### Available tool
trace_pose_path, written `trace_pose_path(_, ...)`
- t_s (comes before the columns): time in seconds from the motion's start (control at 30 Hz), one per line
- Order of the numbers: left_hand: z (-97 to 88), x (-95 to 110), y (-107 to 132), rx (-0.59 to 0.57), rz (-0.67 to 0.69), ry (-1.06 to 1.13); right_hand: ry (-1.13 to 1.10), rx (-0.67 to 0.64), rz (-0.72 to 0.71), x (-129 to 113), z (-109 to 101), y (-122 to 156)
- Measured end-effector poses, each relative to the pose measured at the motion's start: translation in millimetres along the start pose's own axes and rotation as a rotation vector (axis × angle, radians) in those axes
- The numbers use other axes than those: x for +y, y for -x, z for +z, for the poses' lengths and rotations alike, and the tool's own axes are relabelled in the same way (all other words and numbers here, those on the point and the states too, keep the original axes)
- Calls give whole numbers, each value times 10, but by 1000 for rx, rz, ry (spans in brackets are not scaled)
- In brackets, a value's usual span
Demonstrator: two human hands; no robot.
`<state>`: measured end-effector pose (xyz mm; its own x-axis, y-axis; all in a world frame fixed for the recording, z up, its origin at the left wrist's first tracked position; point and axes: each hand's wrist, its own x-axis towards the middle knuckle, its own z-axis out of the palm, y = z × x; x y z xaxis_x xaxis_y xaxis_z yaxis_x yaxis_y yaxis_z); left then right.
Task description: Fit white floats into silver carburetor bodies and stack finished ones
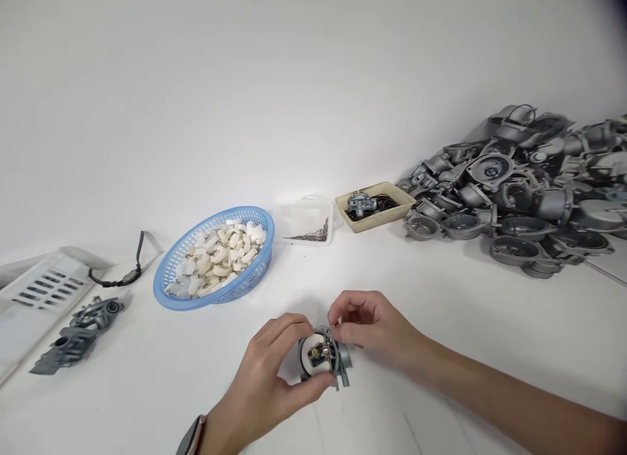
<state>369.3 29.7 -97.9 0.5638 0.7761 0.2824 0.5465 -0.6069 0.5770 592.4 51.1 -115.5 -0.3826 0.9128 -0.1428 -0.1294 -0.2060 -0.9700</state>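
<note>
A grey metal carburetor (344, 358) rests on the white table with its round chamber facing up. A white C-shaped float (307, 356) sits inside the chamber, around small brass and metal parts. My left hand (272, 370) wraps round the carburetor, fingers at its far left rim and thumb along its near edge. At the upper right rim, my right hand (367, 324) has thumb and index finger pinched together. Whatever lies between those fingertips is too small to make out.
Behind stands a blue basket (164, 296) of white floats. A clear tray (294, 213) of thin pins and a cream tray (375, 225) follow to its right. Grey bowl-like castings (519, 246) pile up at right. Carburetors (81, 331), a wristwatch (130, 277) and a white basket (44, 298) lie left.
</note>
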Motion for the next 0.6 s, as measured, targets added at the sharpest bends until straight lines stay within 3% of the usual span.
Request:
trace_pose_path(0.13,13,-18,13,-12,6,0,-3,43,16,24,18,-4)
trace_pose_path(0.43,45,-57,26,41,71,-75,-110,-58,147,-47,4,7)
trace_pose_path(0.6,44,-42,48,56,108,-132,-123,-113,143,-91,6,22)
